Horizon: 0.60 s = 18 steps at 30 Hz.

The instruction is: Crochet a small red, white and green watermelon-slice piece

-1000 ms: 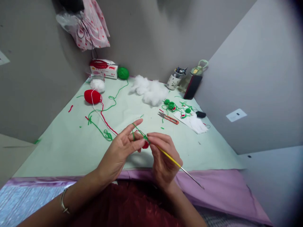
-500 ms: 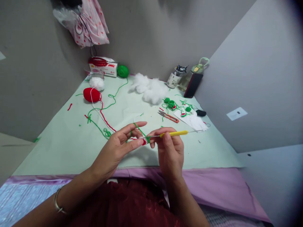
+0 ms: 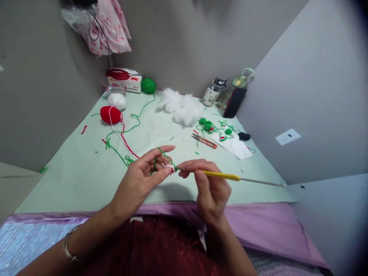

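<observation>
Between the thumb and fingers of my left hand (image 3: 145, 172) is a small crochet piece (image 3: 170, 168) in red, white and green. Green yarn (image 3: 164, 154) runs taut over my raised left index finger down to the piece. My right hand (image 3: 211, 184) grips a crochet hook (image 3: 221, 175) by its yellow handle. The hook's thin metal end meets the piece at its right edge, and its other metal end points out to the right. My fingers partly cover the piece, and the hook's very tip cannot be made out.
A red yarn ball (image 3: 110, 115), a white yarn ball (image 3: 117, 101) and a green yarn ball (image 3: 148, 86) lie at the left back. White stuffing (image 3: 184, 109) sits mid-table. Thread snips (image 3: 204, 141), green yarn pieces (image 3: 208, 126), a pen holder (image 3: 212, 92) and a phone (image 3: 235, 102) are at the right.
My right hand has moved slightly right and down, and the hook has turned so its rear end points lower right. The crochet piece has shifted slightly left and tilted in my left fingers.
</observation>
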Each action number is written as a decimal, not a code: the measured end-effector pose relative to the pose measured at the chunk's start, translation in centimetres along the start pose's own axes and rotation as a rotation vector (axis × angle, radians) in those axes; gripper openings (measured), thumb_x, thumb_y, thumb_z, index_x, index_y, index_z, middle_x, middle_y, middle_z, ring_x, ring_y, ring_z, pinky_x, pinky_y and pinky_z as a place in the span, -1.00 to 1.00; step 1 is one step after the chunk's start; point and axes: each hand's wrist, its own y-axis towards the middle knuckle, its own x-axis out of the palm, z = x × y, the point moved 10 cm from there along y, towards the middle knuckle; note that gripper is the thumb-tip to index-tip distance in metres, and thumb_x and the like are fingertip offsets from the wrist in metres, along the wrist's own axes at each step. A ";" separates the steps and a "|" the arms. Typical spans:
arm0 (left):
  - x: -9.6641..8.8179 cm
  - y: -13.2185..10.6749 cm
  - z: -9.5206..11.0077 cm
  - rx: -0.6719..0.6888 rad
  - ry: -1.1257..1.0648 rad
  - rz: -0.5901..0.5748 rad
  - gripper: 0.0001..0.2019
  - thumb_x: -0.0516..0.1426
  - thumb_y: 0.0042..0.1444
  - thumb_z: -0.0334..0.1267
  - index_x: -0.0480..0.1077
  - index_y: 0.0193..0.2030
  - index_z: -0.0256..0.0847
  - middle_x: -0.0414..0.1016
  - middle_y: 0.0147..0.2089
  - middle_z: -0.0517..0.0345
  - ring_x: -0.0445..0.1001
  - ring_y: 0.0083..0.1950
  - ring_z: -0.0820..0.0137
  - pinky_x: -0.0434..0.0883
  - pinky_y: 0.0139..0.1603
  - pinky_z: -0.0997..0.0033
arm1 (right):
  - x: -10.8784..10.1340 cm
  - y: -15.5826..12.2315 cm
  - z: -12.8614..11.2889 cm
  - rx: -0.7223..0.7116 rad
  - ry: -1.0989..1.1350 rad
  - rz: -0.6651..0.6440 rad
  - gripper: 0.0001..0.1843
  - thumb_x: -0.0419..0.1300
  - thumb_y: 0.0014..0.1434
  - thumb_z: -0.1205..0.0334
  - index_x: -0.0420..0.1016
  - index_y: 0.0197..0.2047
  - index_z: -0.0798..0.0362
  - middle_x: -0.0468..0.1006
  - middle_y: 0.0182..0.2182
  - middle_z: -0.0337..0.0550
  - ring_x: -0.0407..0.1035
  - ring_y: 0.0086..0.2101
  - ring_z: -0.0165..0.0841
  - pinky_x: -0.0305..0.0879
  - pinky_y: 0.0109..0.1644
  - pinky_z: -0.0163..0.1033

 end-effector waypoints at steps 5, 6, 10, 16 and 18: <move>-0.1 0.0 0.3 0.058 0.062 0.065 -0.61 0.39 0.18 -0.27 0.61 0.15 0.03 0.48 -0.24 0.27 0.37 -0.22 0.46 0.37 -0.06 0.44 | 1.5 -0.7 -1.9 -0.257 -0.330 -0.058 -0.74 0.07 0.44 0.44 0.51 0.04 0.00 0.68 -0.18 -0.06 0.59 -0.19 -0.28 0.59 -0.15 -0.14; -0.1 0.0 0.2 0.055 0.038 0.075 -0.58 0.40 0.16 -0.28 0.59 0.18 0.02 0.48 -0.24 0.28 0.37 -0.22 0.47 0.36 -0.06 0.45 | 1.8 -1.0 -2.1 -0.306 -0.415 -0.049 -0.74 0.10 0.42 0.44 0.52 0.06 0.01 0.67 -0.17 -0.05 0.59 -0.18 -0.28 0.60 -0.15 -0.15; 1.0 -0.1 -1.9 -0.147 -0.261 -0.006 -0.42 0.43 0.12 -0.22 0.52 0.30 -0.06 0.45 -0.30 0.28 0.32 -0.31 0.51 0.34 -0.18 0.50 | 2.5 -1.9 -2.7 -0.429 -0.608 0.007 -0.66 0.22 0.36 0.47 0.58 0.13 0.01 0.65 -0.09 -0.02 0.58 -0.10 -0.26 0.59 -0.10 -0.17; 1.3 0.2 -1.9 -0.263 -0.419 -0.034 -0.48 0.45 0.08 -0.28 0.59 0.21 -0.10 0.45 -0.36 0.28 0.30 -0.34 0.54 0.33 -0.17 0.53 | -0.3 0.1 1.3 0.041 0.044 0.148 -0.75 0.13 0.45 0.32 0.65 -0.10 -0.09 0.60 -0.31 -0.19 0.50 -0.33 -0.33 0.51 -0.22 -0.15; 1.0 0.4 -1.2 -0.204 -0.361 -0.018 -0.49 0.45 0.07 -0.29 0.61 0.20 -0.06 0.46 -0.35 0.27 0.33 -0.31 0.51 0.30 -0.20 0.52 | 0.0 0.5 2.3 0.139 0.202 0.150 -0.77 0.16 0.45 0.26 0.67 -0.16 -0.09 0.60 -0.31 -0.19 0.45 -0.38 -0.36 0.46 -0.27 -0.16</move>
